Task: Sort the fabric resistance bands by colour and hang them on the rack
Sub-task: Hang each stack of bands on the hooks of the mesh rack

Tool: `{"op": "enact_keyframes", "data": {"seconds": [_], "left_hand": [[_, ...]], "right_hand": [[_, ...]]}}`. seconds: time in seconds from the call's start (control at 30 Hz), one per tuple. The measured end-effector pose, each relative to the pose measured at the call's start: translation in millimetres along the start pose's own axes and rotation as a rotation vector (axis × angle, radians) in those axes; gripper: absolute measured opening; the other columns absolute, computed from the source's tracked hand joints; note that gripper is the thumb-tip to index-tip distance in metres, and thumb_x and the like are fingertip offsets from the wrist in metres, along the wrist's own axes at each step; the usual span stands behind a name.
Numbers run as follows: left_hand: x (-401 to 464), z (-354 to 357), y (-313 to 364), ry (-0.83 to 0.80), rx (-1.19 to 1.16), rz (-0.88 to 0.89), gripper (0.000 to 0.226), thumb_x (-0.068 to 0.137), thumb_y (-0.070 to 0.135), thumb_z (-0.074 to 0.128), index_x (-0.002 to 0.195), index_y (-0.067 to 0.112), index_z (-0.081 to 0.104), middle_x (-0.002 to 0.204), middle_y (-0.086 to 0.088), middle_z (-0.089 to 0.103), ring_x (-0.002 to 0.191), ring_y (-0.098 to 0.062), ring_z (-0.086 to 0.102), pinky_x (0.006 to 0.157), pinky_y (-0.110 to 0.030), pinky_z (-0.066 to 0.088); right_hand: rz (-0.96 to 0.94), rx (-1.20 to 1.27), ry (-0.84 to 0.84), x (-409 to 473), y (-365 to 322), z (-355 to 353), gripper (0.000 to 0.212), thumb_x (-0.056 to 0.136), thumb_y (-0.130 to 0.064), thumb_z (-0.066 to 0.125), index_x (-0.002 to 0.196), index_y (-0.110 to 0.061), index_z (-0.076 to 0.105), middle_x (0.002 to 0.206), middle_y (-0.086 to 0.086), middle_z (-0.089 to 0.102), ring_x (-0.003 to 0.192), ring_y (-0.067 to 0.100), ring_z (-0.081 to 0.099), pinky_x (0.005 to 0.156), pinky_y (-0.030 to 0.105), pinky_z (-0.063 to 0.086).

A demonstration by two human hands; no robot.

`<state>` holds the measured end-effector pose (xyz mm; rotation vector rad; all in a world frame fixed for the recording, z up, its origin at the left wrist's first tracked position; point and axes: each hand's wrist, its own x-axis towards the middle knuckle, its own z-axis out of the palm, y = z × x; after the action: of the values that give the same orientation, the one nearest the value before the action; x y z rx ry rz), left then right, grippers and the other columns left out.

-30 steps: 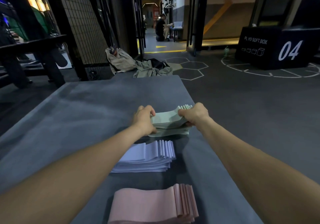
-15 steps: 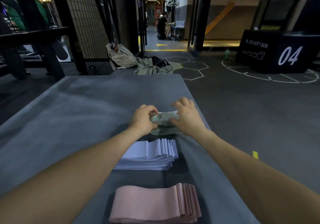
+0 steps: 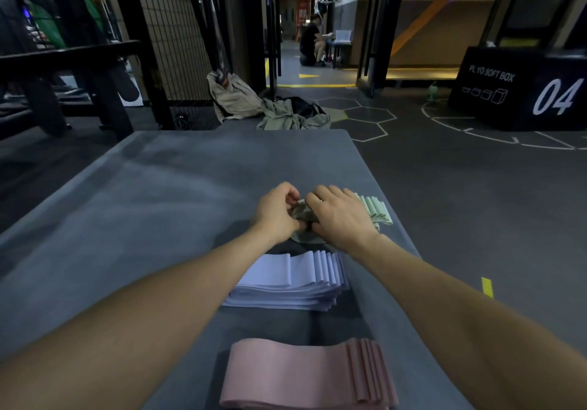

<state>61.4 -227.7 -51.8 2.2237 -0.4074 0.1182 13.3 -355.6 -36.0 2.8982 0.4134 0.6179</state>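
Three stacks of fabric bands lie in a row on a grey mat (image 3: 133,206). The pale green bands (image 3: 376,211) are farthest from me. My left hand (image 3: 278,211) pinches their left end with curled fingers. My right hand (image 3: 340,219) lies flat on top of them, fingers spread, covering most of the stack. Nearer to me sits the lilac stack (image 3: 295,279), and the pink stack (image 3: 305,374) is closest, at the bottom edge. No rack is in view.
Dark gym floor runs along the mat's right edge. A black plyo soft box (image 3: 521,88) marked 04 stands at the back right. Bags and clothes (image 3: 270,107) lie beyond the mat's far end. A person sits in the corridor (image 3: 313,44). A black bench frame (image 3: 70,76) is at the left.
The green stack has come down from a lifted grip onto the mat. My right hand moved from gripping its right end to lying flat on top, uncovering the fanned right ends.
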Motion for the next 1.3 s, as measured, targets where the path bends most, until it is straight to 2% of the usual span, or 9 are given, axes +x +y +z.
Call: {"op": "enact_keyframes", "data": {"seconds": [0.1,0.23,0.33,0.4,0.6,0.8,1.03,1.2,1.3], "left_hand": [[0,0,1,0.0,-0.065,-0.003,0.043,0.063,-0.003,0.078,0.09,0.016,0.05,0.088,-0.001,0.056,0.075,-0.016,0.05,0.059,-0.013,0.04],[0,-6,21,0.046,-0.069,0.06,0.042,0.064,0.0,0.079,0.099,0.008,0.058,0.098,-0.005,0.054,0.081,-0.015,0.052,0.057,-0.008,0.036],[0,-19,47,0.082,-0.063,0.118,0.045,0.064,0.007,0.08,0.104,0.008,0.058,0.103,-0.003,0.051,0.089,-0.016,0.054,0.075,-0.02,0.041],[-3,-30,67,0.08,-0.075,0.141,0.049,0.065,0.011,0.082,0.108,0.011,0.057,0.107,-0.001,0.05,0.093,-0.016,0.054,0.083,-0.025,0.044],[-26,-80,127,0.148,-0.106,0.257,0.052,0.069,0.011,0.078,0.113,0.012,0.051,0.111,-0.001,0.044,0.103,-0.02,0.051,0.09,-0.032,0.045],[-74,-139,156,0.414,-0.004,0.212,0.045,0.07,0.01,0.072,0.108,0.016,0.049,0.111,0.0,0.046,0.098,-0.02,0.05,0.073,-0.032,0.041],[-152,-192,143,0.515,0.012,0.133,0.036,0.082,0.014,0.058,0.116,0.024,0.05,0.116,-0.002,0.05,0.099,-0.028,0.056,0.07,-0.035,0.044],[-198,-246,131,0.572,0.18,0.16,0.024,0.087,0.019,0.055,0.11,0.023,0.057,0.109,-0.002,0.054,0.09,-0.028,0.059,0.065,-0.035,0.043],[-219,-288,125,0.541,0.355,0.166,0.023,0.087,0.025,0.057,0.11,0.024,0.059,0.107,-0.001,0.057,0.094,-0.026,0.059,0.063,-0.033,0.039]], "right_hand": [[-0.016,-0.03,-0.022,4,2,-3,0.037,0.034,-0.021,0.086,0.058,-0.014,0.058,0.057,0.002,0.056,0.049,0.023,0.058,0.039,0.019,0.036],[-0.019,-0.035,-0.007,10,14,-24,0.039,0.035,-0.026,0.089,0.057,-0.012,0.06,0.056,0.003,0.056,0.05,0.023,0.058,0.035,0.018,0.035],[0.014,-0.045,-0.004,12,23,-57,0.023,0.076,-0.021,0.069,0.092,-0.006,0.063,0.091,0.011,0.062,0.09,0.03,0.06,0.062,0.034,0.048],[0.041,-0.078,0.007,11,29,-80,0.026,0.091,-0.02,0.048,0.111,-0.007,0.057,0.11,0.011,0.056,0.109,0.029,0.05,0.079,0.038,0.044],[0.133,-0.011,0.149,14,21,-165,0.026,0.088,-0.018,0.05,0.11,-0.005,0.057,0.111,0.012,0.056,0.111,0.028,0.049,0.082,0.036,0.042],[0.169,0.096,0.311,12,-27,-239,0.021,0.087,-0.018,0.052,0.103,-0.005,0.057,0.107,0.01,0.058,0.109,0.027,0.05,0.081,0.034,0.039],[0.109,0.145,0.352,-6,-92,-288,0.018,0.087,-0.019,0.053,0.097,-0.004,0.057,0.101,0.013,0.059,0.101,0.031,0.052,0.068,0.032,0.031],[0.066,0.184,0.317,-22,-134,-311,0.022,0.088,-0.019,0.055,0.102,-0.003,0.057,0.104,0.014,0.058,0.1,0.032,0.054,0.069,0.033,0.035],[0.019,0.211,0.322,-27,-164,-318,0.036,0.087,-0.02,0.055,0.121,-0.007,0.049,0.117,0.011,0.051,0.104,0.033,0.054,0.07,0.035,0.039]]}}
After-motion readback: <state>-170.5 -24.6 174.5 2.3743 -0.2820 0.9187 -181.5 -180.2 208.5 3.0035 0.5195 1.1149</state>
